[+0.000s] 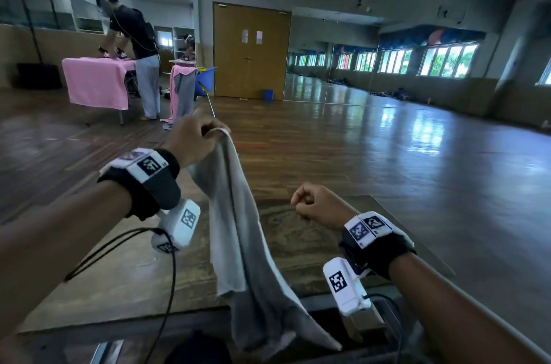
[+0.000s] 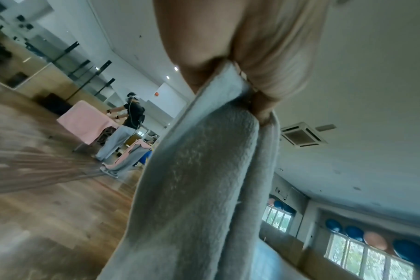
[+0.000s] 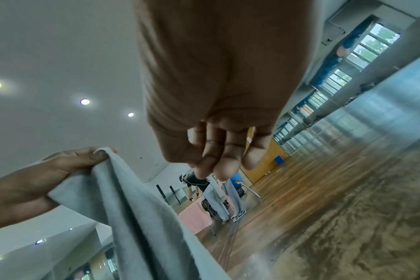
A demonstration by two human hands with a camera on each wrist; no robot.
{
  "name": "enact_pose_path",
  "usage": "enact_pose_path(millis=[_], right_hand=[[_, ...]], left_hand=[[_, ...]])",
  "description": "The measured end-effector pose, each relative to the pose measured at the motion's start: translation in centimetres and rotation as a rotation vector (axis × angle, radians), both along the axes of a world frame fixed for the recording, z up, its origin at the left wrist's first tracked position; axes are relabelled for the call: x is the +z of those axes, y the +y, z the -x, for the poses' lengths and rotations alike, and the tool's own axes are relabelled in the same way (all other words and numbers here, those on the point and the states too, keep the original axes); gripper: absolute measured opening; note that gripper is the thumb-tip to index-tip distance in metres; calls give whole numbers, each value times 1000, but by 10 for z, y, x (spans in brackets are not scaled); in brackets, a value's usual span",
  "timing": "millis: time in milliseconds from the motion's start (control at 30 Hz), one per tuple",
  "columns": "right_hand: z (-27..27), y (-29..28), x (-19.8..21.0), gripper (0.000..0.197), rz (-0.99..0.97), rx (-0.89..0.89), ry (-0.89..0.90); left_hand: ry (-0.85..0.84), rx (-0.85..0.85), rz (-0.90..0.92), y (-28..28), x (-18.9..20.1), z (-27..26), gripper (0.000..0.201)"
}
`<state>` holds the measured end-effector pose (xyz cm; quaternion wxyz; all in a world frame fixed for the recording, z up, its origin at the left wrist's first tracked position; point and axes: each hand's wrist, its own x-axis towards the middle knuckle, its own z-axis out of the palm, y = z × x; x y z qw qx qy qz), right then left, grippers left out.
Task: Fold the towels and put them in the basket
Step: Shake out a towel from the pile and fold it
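Note:
A grey towel (image 1: 238, 229) hangs lengthwise from my raised left hand (image 1: 198, 137), which pinches its top corner above the wooden table (image 1: 125, 280). The lower end of the towel drapes past the table's near edge. In the left wrist view the towel (image 2: 192, 189) fills the middle, gripped at its top by my fingers (image 2: 271, 79). My right hand (image 1: 313, 204) hovers to the right of the towel, fingers curled with nothing in them; the right wrist view shows the same curled fingers (image 3: 218, 151) apart from the towel (image 3: 137, 217). No basket is in view.
Across the wooden floor another person (image 1: 135, 44) works at a table draped with a pink towel (image 1: 95, 83). A blue chair (image 1: 205, 80) with towels over it stands beside it. Wooden double doors (image 1: 252, 50) and a mirrored wall lie beyond.

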<state>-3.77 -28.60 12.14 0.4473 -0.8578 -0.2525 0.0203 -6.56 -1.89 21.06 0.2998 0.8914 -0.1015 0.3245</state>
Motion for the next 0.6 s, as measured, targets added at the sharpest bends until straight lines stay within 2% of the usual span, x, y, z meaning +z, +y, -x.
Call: enact_pose_path(millis=[100, 133, 233, 267, 400, 467, 600], right_hand=[[5, 6, -5, 4, -22, 19, 22], [6, 11, -5, 7, -21, 22, 11], [10, 36, -1, 33, -29, 38, -14], [13, 43, 3, 34, -47, 42, -34], [17, 53, 13, 13, -59, 50, -160], [16, 48, 11, 6, -68, 1, -195], [10, 27, 0, 7, -125, -225, -227]], left_hand=[[5, -34, -20, 2, 10, 2, 15], [15, -61, -41, -3, 13, 3, 14], [62, -133, -127, -22, 19, 7, 15], [84, -168, -132, -27, 20, 7, 15], [108, -249, -120, -33, 23, 8, 9], [98, -222, -119, -26, 25, 6, 10], [185, -206, -198, -8, 25, 2, 12]])
